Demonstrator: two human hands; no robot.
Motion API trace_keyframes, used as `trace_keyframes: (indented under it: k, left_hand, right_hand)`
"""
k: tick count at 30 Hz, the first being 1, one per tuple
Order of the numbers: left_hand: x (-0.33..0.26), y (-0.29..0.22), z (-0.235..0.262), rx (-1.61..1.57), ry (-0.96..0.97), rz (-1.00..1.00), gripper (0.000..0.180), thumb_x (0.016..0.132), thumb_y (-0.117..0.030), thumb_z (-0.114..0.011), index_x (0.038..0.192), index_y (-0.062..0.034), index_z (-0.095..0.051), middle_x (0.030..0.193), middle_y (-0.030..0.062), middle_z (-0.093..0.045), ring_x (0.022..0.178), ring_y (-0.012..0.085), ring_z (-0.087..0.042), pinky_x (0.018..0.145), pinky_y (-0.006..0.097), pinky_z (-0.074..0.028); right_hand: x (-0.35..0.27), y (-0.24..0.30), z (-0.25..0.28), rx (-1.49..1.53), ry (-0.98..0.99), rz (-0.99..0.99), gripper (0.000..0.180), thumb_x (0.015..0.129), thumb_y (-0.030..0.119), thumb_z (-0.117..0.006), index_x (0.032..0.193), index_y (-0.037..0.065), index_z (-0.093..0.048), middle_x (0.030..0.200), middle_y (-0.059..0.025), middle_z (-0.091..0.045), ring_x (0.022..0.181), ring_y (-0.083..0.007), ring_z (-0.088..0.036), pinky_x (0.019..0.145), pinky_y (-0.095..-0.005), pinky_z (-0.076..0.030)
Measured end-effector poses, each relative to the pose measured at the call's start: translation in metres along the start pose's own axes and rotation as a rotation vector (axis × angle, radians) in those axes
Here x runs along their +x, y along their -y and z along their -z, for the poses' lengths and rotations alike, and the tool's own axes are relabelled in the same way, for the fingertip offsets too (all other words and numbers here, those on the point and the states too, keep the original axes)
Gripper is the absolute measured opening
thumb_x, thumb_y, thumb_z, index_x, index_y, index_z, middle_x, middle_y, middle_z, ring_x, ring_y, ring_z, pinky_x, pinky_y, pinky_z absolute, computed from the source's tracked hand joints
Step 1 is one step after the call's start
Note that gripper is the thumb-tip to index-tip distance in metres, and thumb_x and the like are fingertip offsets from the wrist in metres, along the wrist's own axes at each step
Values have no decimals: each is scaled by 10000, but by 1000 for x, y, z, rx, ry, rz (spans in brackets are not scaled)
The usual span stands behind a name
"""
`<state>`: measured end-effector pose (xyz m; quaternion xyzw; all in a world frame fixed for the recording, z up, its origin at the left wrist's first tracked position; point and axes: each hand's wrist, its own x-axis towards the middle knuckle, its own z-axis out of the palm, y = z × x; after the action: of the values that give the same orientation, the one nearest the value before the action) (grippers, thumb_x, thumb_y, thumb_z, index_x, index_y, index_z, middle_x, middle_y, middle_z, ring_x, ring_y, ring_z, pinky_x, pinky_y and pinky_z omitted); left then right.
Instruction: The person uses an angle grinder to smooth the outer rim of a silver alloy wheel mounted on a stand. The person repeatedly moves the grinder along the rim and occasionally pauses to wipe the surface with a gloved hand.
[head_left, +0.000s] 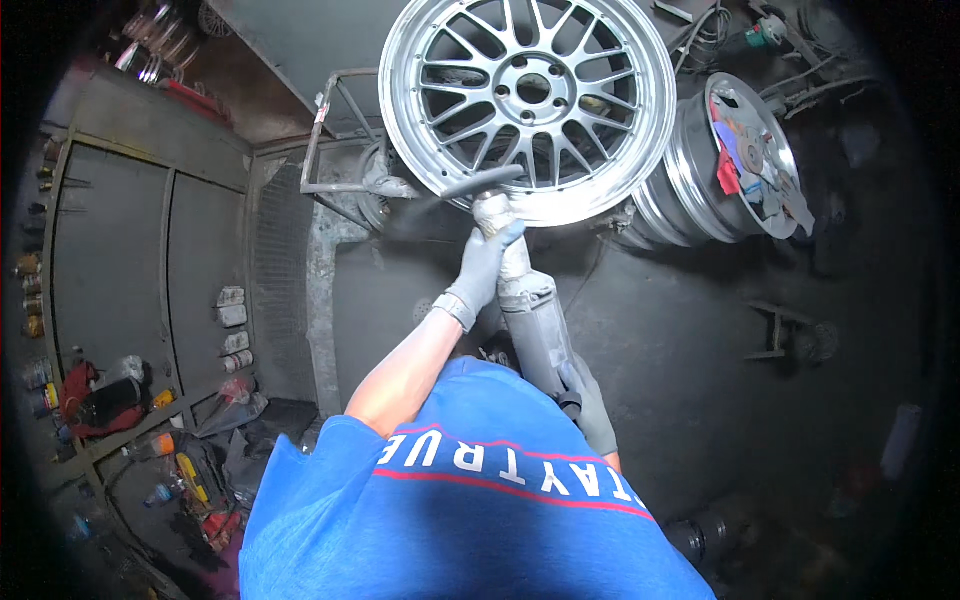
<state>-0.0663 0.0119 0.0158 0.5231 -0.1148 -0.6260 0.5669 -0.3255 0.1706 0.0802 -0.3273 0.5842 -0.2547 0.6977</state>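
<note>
My gloved left hand [483,268] is closed around the wrapped neck of a dusty angle grinder [538,325]. Further back, my gloved right hand [594,408] grips the grinder's rear body, its fingers partly hidden behind the tool. At the far end, the dark flat disc [482,182] overlaps the lower lip of a silver multi-spoke alloy wheel [600,197] in the picture. Whether it touches the metal I cannot tell. The wheel's face is turned toward me, with bare shiny metal round its outer lip.
A metal frame [310,150] stands left of the wheel. On the right, another wheel rim [690,180] carries sanding discs and coloured scraps [755,150]. Shelving with cans [232,316] lines the left side, bags and bottles below. Cables [712,30] lie at the upper right.
</note>
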Motion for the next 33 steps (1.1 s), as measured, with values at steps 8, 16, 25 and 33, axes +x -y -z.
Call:
trace_keyframes:
  k: [8, 16, 25, 33]
  left_hand:
    - [13, -9, 13, -10, -35, 10, 633, 938, -283, -865, 1444, -27, -585, 1253, 90, -707, 1093, 202, -716, 958, 371, -595]
    - [0, 56, -68, -41, 62, 114, 581, 938, -328, -871, 1351, -13, -613, 1167, 87, -712, 1000, 185, -715, 885, 368, -600]
    - [27, 79, -122, -172, 245, 159, 401, 979, -305, -838, 1248, -104, -618, 1002, 41, -695, 837, 179, -702, 748, 370, -603]
    - [28, 73, -59, -144, 276, 295, 590, 927, -332, -884, 1365, -55, -601, 1111, 68, -712, 948, 189, -714, 844, 369, -599]
  right_hand:
    - [9, 17, -11, -109, 17, 27, 690, 1087, 362, -628, 1604, -70, -481, 1572, -231, -578, 1435, -299, -562, 1197, -373, -424]
    - [-22, -16, 75, -95, -182, -91, 652, 1111, 369, -606, 1592, -59, -502, 1541, -230, -602, 1431, -292, -561, 1201, -381, -419]
    - [-52, 54, 61, -285, -299, 44, 653, 1118, 421, -604, 1544, -68, -528, 1500, -233, -621, 1395, -289, -574, 1175, -380, -433]
    - [-67, 38, -16, -96, -304, -39, 626, 1118, 383, -623, 1539, -69, -521, 1468, -221, -634, 1337, -258, -595, 1141, -367, -455]
